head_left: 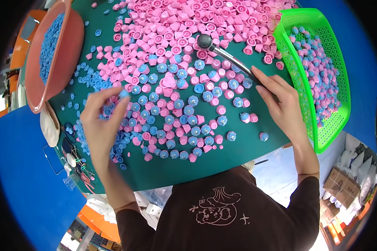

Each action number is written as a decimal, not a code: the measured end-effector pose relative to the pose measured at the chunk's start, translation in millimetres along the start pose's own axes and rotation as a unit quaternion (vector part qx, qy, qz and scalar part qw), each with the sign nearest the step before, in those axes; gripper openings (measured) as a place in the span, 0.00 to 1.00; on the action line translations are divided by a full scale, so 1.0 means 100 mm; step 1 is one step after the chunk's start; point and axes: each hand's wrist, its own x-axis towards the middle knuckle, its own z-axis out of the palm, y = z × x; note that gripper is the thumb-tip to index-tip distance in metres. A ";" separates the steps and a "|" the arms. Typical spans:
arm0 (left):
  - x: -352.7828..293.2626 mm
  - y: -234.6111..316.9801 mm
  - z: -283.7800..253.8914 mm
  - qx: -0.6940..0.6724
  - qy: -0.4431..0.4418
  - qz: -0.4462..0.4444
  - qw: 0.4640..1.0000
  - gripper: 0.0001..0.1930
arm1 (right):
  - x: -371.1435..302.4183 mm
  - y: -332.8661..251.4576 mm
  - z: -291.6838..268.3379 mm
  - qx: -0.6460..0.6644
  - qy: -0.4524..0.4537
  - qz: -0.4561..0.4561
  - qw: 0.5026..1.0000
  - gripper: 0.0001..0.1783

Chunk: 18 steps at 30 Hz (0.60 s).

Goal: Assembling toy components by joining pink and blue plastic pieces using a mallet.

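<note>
My left hand (101, 119) is raised over the left part of the table, thumb and forefinger pinched on a small blue cap (124, 93); the hand is slightly blurred. In my right hand (282, 100) is a small hammer (230, 60) with a round black head and a silver shaft, its head hovering over or resting on the pink pieces; I cannot tell which. Between my hands lie many small pink cups, several topped with blue caps (195, 130) that have a shiny centre. Loose blue caps (120, 144) are heaped beside my left hand.
A big heap of pink cups (188, 16) covers the table's far side. At the right, a green basket (343, 90) holds pink-and-blue pieces. A reddish basin (71, 46) with blue caps stands at the left. Cords and small tools (77, 163) lie at the left edge of the green table (155, 175).
</note>
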 end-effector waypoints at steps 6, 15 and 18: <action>0.55 0.37 0.66 -0.036 -0.073 0.169 0.982 0.10 | 0.03 0.04 0.03 0.043 0.026 0.007 0.999 0.24; 0.85 0.54 1.14 -0.003 -0.160 0.196 0.968 0.10 | -0.09 0.13 -0.04 0.078 0.017 0.029 0.996 0.23; 0.87 0.54 1.15 -0.009 -0.172 0.180 0.968 0.10 | -0.09 0.14 -0.04 0.077 0.026 0.030 0.996 0.23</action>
